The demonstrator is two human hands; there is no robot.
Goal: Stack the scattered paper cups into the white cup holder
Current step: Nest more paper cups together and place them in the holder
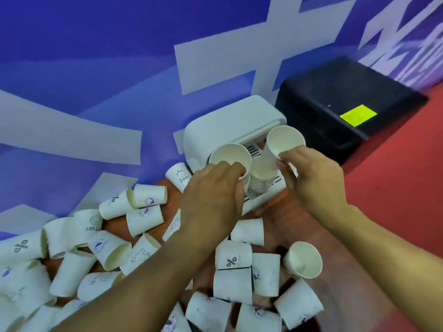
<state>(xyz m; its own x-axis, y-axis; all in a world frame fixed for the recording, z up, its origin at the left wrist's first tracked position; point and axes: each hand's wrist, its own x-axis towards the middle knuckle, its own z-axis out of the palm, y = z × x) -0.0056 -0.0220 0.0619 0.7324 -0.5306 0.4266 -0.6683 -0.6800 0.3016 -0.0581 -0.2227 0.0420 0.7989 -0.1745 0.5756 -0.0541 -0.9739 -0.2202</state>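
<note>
Black box point(335, 92) — beside white cup holder point(227, 121)

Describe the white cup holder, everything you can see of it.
The holder is white, smooth and plastic-looking, with rounded corners. A hood-like lid arches over its back; a slotted tray forms its front. It stands against the blue wall, a black box at its right. A stack of cups sits nested inside. The left hand, gripping the left cup, and the right hand, gripping the right cup, hide part of its front.

Each hand point(213, 188) point(311, 178) grips a paper cup point(230, 155) point(282, 142) over the white holder point(215, 125).
</note>
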